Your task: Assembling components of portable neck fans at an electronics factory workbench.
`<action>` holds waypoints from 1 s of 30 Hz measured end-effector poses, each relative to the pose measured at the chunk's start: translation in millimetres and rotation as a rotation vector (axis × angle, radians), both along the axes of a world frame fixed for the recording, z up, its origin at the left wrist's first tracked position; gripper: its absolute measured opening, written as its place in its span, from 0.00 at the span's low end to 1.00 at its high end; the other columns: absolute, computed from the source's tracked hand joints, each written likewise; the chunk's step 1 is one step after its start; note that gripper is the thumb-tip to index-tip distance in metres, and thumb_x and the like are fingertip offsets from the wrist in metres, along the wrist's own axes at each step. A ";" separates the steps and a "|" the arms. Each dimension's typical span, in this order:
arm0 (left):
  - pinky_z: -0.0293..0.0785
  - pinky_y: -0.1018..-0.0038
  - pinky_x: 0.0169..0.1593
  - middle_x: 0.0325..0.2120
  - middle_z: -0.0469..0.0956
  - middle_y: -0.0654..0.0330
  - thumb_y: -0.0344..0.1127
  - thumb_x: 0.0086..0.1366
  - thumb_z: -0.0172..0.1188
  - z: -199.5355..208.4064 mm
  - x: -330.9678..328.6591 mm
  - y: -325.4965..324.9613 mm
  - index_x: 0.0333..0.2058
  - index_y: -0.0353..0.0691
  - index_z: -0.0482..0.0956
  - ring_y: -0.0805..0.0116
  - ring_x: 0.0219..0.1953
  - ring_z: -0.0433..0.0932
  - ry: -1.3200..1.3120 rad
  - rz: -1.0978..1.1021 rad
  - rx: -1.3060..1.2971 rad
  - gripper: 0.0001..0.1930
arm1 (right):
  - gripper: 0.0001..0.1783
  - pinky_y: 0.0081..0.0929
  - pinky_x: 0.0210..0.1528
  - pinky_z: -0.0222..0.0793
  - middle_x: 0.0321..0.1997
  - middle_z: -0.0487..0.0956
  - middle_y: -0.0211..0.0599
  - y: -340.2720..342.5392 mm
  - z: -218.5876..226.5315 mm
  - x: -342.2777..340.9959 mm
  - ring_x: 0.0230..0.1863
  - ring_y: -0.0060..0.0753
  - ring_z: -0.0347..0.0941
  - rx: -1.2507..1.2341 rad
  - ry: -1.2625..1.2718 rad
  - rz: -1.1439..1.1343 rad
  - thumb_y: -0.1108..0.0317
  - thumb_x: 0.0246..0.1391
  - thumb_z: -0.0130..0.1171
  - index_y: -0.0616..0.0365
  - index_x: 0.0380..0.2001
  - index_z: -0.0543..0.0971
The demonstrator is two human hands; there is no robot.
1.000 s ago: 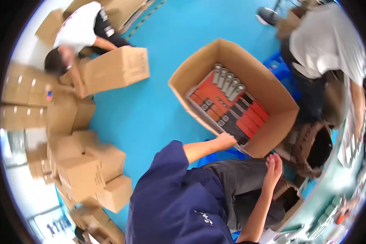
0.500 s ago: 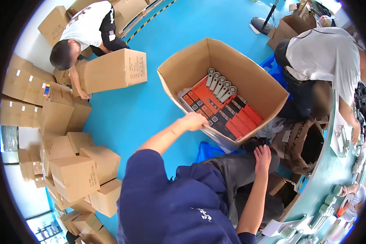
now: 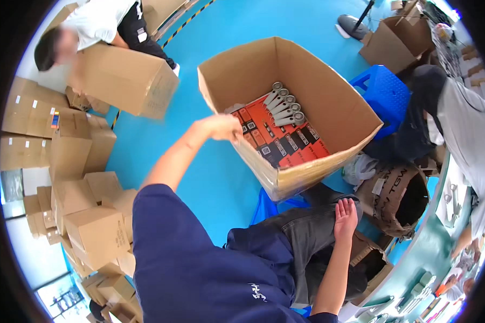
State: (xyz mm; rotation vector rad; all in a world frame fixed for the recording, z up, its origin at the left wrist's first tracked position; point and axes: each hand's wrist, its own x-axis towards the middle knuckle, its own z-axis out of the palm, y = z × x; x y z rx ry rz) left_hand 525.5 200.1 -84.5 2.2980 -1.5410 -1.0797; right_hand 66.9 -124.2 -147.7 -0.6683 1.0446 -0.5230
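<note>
My left hand (image 3: pixel 224 128) is closed on the near left rim of a large open cardboard box (image 3: pixel 328 99), which tilts slightly. Inside it, flat orange-and-black packages (image 3: pixel 285 142) cover the bottom. Several grey hand tools (image 3: pixel 285 106) with round, ring-like heads lie in a row on top of them; their exact kind is unclear. My right hand (image 3: pixel 345 218) rests palm up by my knee, its fingers stretched out and nothing in it.
Blue stools (image 3: pixel 385 97) stand right of the box and partly under it. Stacked cartons (image 3: pixel 94 231) line the left side. At upper left a person (image 3: pixel 97 27) handles a long carton (image 3: pixel 126 81). Another person (image 3: pixel 469 129) bends over the green workbench (image 3: pixel 409 280) at right.
My left hand has shifted left and up along the box rim, and the box has turned a little. The person at upper left has moved left with the carton. The right-hand person has moved, uncovering a stool.
</note>
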 end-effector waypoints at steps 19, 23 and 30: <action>0.65 0.58 0.60 0.27 0.85 0.64 0.35 0.49 0.66 -148.9 -86.2 149.4 0.26 0.58 0.88 0.65 0.43 0.81 -0.246 0.152 0.111 0.06 | 0.43 0.42 0.67 0.64 0.65 0.71 0.57 15.1 -78.3 122.4 0.65 0.49 0.70 -0.700 0.740 0.772 0.50 0.60 0.66 0.62 0.69 0.61; 0.65 0.58 0.61 0.32 0.86 0.63 0.34 0.51 0.67 -121.1 -112.9 101.2 0.28 0.56 0.88 0.66 0.43 0.81 -0.247 0.039 0.346 0.06 | 0.39 0.45 0.58 0.70 0.59 0.75 0.49 13.1 -62.2 144.1 0.60 0.56 0.72 -0.944 1.087 1.024 0.50 0.55 0.66 0.56 0.65 0.66; 0.77 0.71 0.41 0.38 0.83 0.61 0.35 0.61 0.67 -218.8 -37.5 4.1 0.49 0.37 0.80 0.69 0.35 0.81 0.650 0.669 0.167 0.18 | 0.32 0.49 0.55 0.72 0.53 0.77 0.50 1.6 -98.9 193.3 0.55 0.57 0.75 -0.805 0.717 0.944 0.52 0.62 0.61 0.55 0.64 0.68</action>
